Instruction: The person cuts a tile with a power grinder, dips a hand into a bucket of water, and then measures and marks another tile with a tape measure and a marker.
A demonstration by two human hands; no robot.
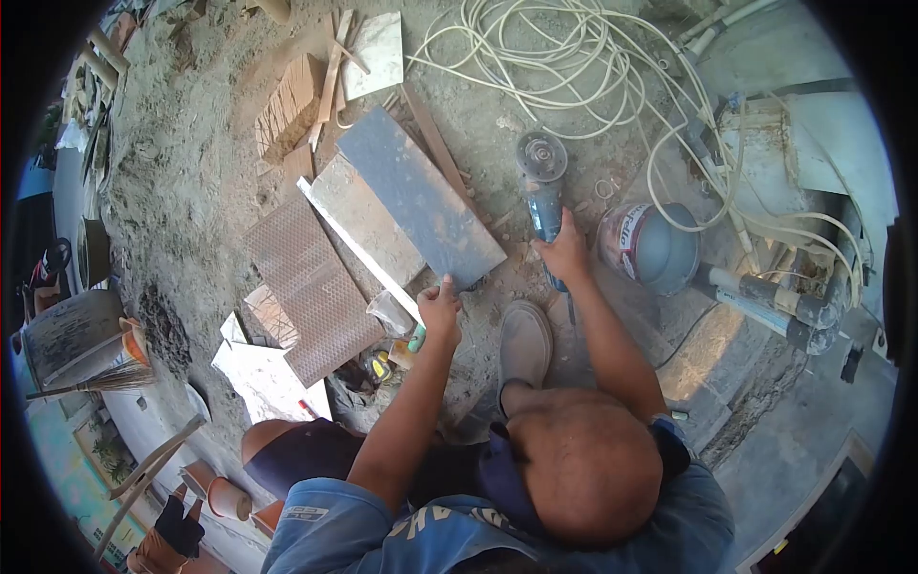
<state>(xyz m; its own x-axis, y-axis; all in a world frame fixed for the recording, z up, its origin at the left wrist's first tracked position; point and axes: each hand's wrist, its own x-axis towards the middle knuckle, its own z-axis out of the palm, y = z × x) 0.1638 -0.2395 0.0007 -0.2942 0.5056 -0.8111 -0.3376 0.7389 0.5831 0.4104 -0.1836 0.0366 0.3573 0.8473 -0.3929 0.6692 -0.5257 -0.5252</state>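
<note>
My right hand (566, 252) is wrapped round the body of a blue angle grinder (544, 212), whose round disc end points away from me. The fingers of my left hand (439, 308) are bent at the near end of a dark grey tile (416, 196); a finger touches its edge, and whether the hand grips it is hard to make out. That tile lies slanted across a lighter dusty slab (368, 225) with a white strip (359, 251) along its left side. Beside my left hand is a clear plastic cup (389, 314).
A bucket (660, 247) of greyish liquid stands right of the grinder, near pipes (765, 304). Coiled pale hose (574, 57) lies at the top. Patterned brown tiles (311, 287), a wood block (290, 107) and white tile pieces (268, 383) lie to the left.
</note>
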